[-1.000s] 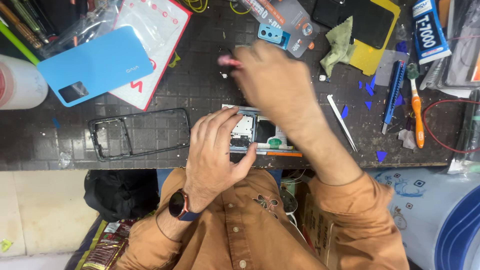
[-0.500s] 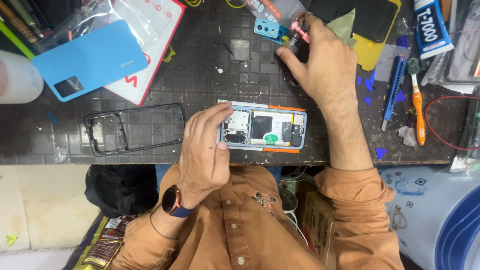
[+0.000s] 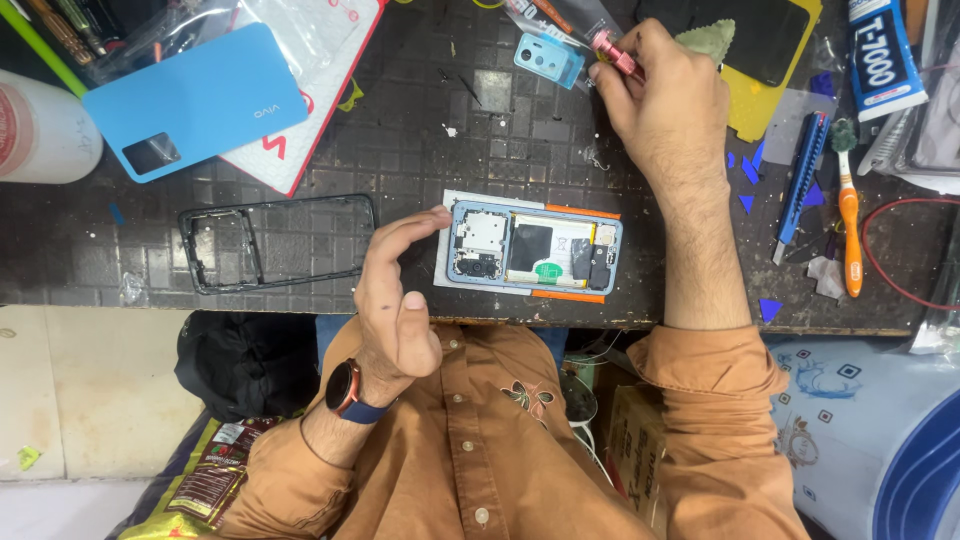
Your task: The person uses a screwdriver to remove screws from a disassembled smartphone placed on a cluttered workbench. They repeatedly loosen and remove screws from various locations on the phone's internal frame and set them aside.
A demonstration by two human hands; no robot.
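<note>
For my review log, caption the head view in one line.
Left hand steadies an opened smartphone while right hand holds a pink-handled screwdriver over the dark workbench.

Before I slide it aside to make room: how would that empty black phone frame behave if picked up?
The black frame is only a thin open rim, so it is probably very light and may flex or twist. It lies flat on the mat, so it should slide, not roll.

Left of the black frame (image 3: 277, 243): white bottle (image 3: 40, 126). Above it: blue back cover (image 3: 195, 100). Far right of it: blue cutter (image 3: 801, 186), orange-handled brush (image 3: 848, 222).
</note>
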